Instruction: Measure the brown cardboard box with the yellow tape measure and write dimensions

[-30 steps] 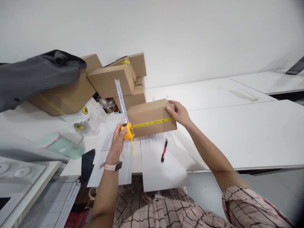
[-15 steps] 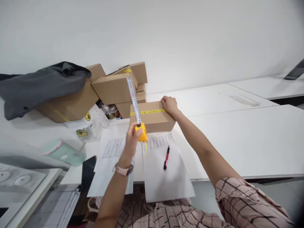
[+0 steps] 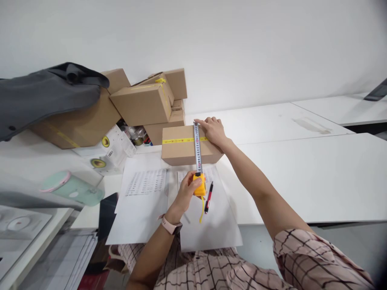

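Note:
My left hand is closed around a yellow tape measure, with a yellow strap hanging below it. The silver blade runs away from me across the top of a closed cardboard box banded with yellow printed tape. At the far edge of the box, my right hand has its fingertips on the blade's end, while its palm rests over the box's right side. Just right of the tape case, a red and black pen lies on a printed sheet.
More printed sheets lie to the left on the white table. Cardboard boxes are stacked behind at the left, near a dark grey garment and a white avocado-print box. A mint-green tumbler stands at the left.
The tape measure has moved right and down, from above the box's left part to lying across its top. My right hand has shifted its fingers onto the blade's far end.

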### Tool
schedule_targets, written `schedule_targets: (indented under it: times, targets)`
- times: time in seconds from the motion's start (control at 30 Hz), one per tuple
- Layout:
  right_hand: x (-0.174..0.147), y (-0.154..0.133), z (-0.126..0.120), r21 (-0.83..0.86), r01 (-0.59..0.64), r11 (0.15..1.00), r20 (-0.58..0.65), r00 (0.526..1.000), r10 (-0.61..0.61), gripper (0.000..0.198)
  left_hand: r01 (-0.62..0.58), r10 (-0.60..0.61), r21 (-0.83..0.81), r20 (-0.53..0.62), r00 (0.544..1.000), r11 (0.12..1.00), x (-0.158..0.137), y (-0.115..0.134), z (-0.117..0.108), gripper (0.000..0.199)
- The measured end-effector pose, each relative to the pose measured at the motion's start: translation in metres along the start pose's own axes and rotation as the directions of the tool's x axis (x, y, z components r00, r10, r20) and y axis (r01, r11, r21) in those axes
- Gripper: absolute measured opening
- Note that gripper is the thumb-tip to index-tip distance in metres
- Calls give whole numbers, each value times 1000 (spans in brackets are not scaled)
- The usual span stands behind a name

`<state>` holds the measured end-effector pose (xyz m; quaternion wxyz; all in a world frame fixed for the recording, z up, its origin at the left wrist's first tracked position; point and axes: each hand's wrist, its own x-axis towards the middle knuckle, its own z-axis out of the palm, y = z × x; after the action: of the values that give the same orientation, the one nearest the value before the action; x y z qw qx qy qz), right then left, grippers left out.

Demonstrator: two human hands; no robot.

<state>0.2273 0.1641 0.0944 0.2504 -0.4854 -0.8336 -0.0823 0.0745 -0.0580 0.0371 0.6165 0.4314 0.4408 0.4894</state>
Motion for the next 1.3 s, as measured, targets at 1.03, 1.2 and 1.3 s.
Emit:
schedule_targets:
  times: [1.03,1.2,1.3]
  targets:
    - [-14,-7,-3,87,-38,995,-49,998,42,54,-80,82,-37,62,995,996,-23,-39,3,53]
    - [-40,-20,-3,-4,-28,1000,-122,992,27,65,-147,152,140,-32,988,979,-51,-62,-22,66]
    - [-65,-27,10,1,4,1000,-203,979,-4,63,-103,118,188,-74,990,977,-62,-80,-35,68]
